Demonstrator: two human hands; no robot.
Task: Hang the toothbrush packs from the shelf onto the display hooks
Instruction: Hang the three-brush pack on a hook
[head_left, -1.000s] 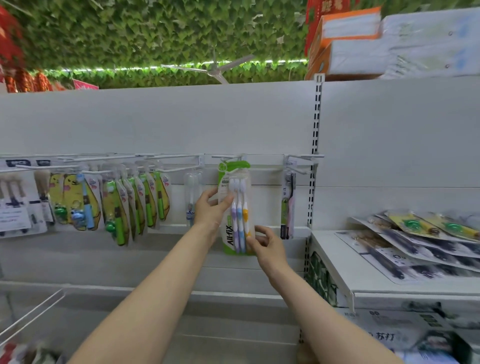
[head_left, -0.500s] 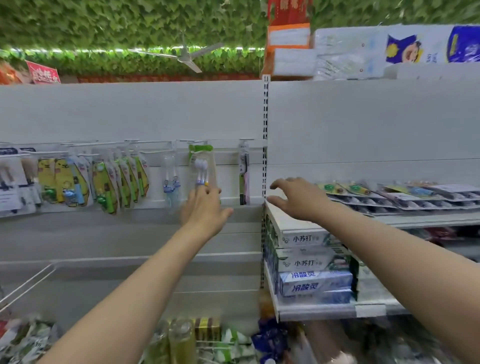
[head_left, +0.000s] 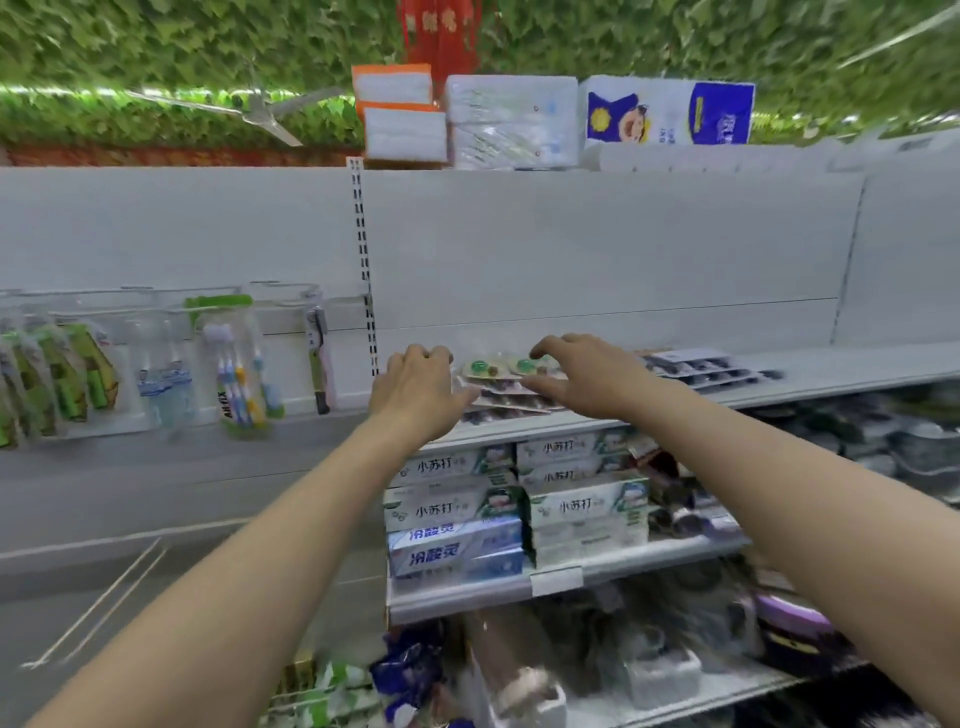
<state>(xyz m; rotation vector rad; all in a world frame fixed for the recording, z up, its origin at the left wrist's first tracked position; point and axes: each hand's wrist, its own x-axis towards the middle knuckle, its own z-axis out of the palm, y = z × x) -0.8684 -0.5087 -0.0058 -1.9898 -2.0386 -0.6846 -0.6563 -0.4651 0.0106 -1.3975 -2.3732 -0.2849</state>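
L hand (head_left: 415, 389): over the left end of the pack stack, fingers bent down, thumb out to the right. Tips hidden, so can't tell if it grips.
R hand (head_left: 587, 379): arched over the stack's right side, fingers spread wide and bent, thumb pointing left. Nothing held.
Toothbrush packs (head_left: 496, 387): flat fanned stack on the shelf between both hands. Glossy clear blisters on card, green round bits showing on top.
Second stack (head_left: 711, 366): darker packs, further right on the same shelf, apart from the hands.
Shelf (head_left: 841, 376): white metal, thin straight front lip, runs right. Plain white back panel (head_left: 597, 244) rises above it.
Slotted upright (head_left: 363, 270): vertical strip just left of L hand, marks the shelf's left end.
Display hooks (head_left: 283, 293): thin wire, left of the upright, sticking out from the wall.
Hung pack (head_left: 236, 364): green header, coloured brushes, soft clear pouch, blurred.
Toothpaste boxes (head_left: 457, 509): long cartons stacked right under the shelf.
Tissue packs (head_left: 511, 122): plastic-wrapped blocks on top.
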